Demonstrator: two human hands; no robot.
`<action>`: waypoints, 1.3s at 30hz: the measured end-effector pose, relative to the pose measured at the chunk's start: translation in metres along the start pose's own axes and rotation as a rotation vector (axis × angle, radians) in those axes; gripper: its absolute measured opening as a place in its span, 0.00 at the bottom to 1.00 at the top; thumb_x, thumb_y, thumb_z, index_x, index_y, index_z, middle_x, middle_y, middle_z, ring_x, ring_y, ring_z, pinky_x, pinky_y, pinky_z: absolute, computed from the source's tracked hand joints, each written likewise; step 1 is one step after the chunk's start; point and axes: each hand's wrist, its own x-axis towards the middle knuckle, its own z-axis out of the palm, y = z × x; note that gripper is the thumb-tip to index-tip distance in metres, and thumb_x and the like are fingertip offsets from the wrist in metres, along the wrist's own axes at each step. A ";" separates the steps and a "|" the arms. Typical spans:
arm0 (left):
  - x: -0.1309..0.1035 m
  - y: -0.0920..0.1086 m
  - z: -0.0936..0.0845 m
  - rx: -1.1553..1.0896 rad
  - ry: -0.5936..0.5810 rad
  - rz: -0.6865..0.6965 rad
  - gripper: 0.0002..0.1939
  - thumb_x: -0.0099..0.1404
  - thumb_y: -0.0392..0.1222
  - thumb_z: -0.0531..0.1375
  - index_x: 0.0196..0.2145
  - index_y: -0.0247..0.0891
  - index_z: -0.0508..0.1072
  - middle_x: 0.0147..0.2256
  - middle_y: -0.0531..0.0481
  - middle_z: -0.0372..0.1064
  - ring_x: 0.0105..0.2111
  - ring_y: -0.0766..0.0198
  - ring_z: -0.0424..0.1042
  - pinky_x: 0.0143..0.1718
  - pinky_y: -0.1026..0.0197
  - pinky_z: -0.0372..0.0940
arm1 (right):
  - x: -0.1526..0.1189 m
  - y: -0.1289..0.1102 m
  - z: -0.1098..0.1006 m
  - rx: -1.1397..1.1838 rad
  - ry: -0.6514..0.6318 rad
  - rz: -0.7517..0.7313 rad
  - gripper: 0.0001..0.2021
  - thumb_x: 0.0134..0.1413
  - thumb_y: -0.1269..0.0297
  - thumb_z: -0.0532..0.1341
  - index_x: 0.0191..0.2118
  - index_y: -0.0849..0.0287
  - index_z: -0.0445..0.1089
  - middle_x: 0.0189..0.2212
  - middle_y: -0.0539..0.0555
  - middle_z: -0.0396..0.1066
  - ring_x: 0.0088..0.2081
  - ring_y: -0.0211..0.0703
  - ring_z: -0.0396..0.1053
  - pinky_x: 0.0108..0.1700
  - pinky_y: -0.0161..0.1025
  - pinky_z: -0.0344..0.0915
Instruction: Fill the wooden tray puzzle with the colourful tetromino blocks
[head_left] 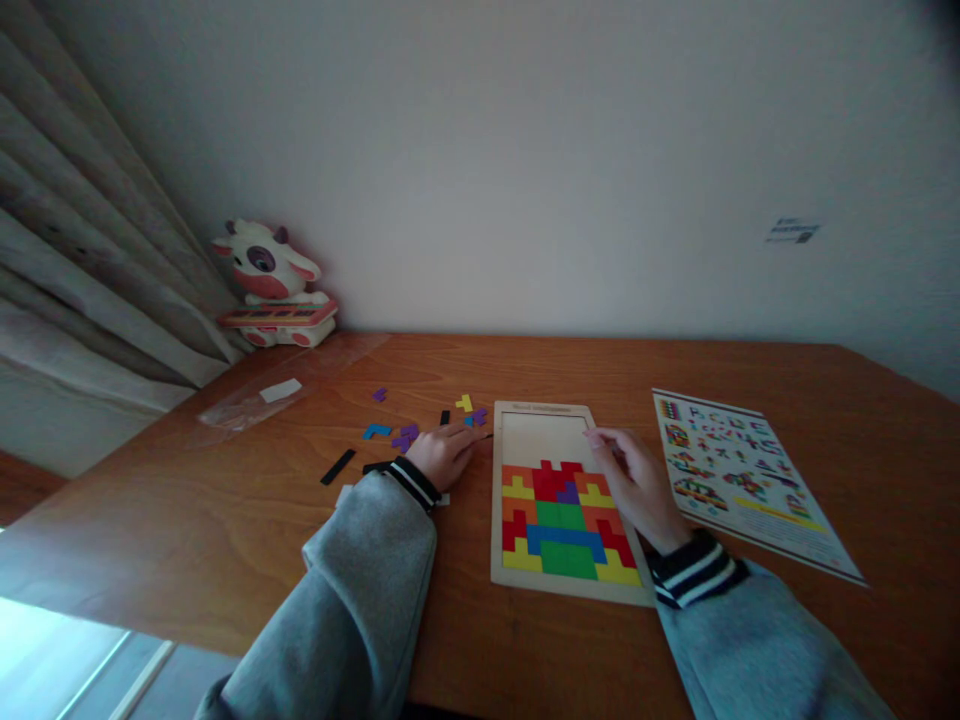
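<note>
A wooden puzzle board (pixel 517 408) lies on the table, its lower part filled with red, orange, yellow, green, blue and purple pieces and its upper part bare. My left hand (pixel 442 455) rests just left of the board, over loose pieces, its fingers pointing toward the frame; a small dark piece shows at its fingertips. Over the board's right edge is my right hand (pixel 630 475), thumb and forefinger together near the upper right corner; what they hold, if anything, is too small to name. Purple pieces (pixel 405 437), a blue piece (pixel 377 431) and a yellow piece (pixel 464 402) lie around my left hand.
A printed pattern sheet (pixel 742 460) lies right of the board. A black strip (pixel 337 466) is at the left. Clear plastic wrapping (pixel 247 405) and a toy cow with a keyboard (pixel 274 285) stand farther left, beside the curtain (pixel 90 230). The wooden table (pixel 225 520) meets the wall.
</note>
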 end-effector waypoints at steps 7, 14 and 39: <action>0.011 0.028 0.014 -0.153 0.109 0.048 0.12 0.70 0.36 0.53 0.46 0.40 0.74 0.44 0.48 0.77 0.44 0.63 0.76 0.48 0.60 0.71 | 0.000 -0.002 0.000 -0.009 -0.009 -0.005 0.17 0.65 0.49 0.53 0.45 0.56 0.70 0.42 0.58 0.73 0.40 0.49 0.71 0.42 0.46 0.67; 0.023 0.034 0.028 -0.179 0.023 0.172 0.17 0.69 0.34 0.52 0.52 0.38 0.72 0.48 0.44 0.75 0.51 0.56 0.71 0.54 0.50 0.68 | -0.001 -0.005 -0.001 -0.039 -0.010 -0.012 0.17 0.65 0.50 0.52 0.45 0.56 0.70 0.39 0.57 0.73 0.37 0.46 0.70 0.38 0.44 0.67; 0.018 0.051 0.014 -0.200 -0.063 0.255 0.13 0.72 0.41 0.52 0.47 0.37 0.74 0.46 0.43 0.75 0.45 0.58 0.72 0.49 0.55 0.67 | -0.002 -0.005 0.001 -0.069 -0.066 -0.059 0.16 0.65 0.51 0.53 0.44 0.55 0.70 0.36 0.56 0.72 0.34 0.45 0.69 0.36 0.42 0.67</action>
